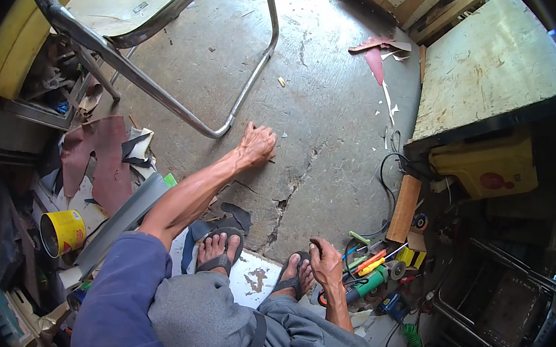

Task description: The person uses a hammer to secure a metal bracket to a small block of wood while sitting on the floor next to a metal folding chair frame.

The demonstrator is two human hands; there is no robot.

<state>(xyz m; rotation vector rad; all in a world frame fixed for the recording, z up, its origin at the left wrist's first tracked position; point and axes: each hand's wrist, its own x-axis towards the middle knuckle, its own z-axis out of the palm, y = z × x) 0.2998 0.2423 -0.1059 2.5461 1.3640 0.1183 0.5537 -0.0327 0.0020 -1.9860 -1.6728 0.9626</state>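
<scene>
My left hand (257, 143) reaches forward over the concrete floor (333, 152), its fingers curled in and closed. A small dark bit shows at the edge of that hand, but what the fingers hold, if anything, is hidden. Close to my right foot, my right hand (327, 264) hangs with loosely bent fingers, and nothing shows in it. Beside it lie a green angle grinder (369, 286), a yellow-handled screwdriver (372, 266) and other hand tools. Both feet, in dark sandals (220, 248), rest at a worn white board (254, 281).
A metal-framed chair (164, 102) stands ahead on the left. Reddish leather scraps (101, 163), a grey channel strip (115, 228) and a yellow can (63, 233) lie left. To the right are a worn table (495, 74), a wooden block (404, 209), a black cable (385, 177) and another metal frame (499, 308).
</scene>
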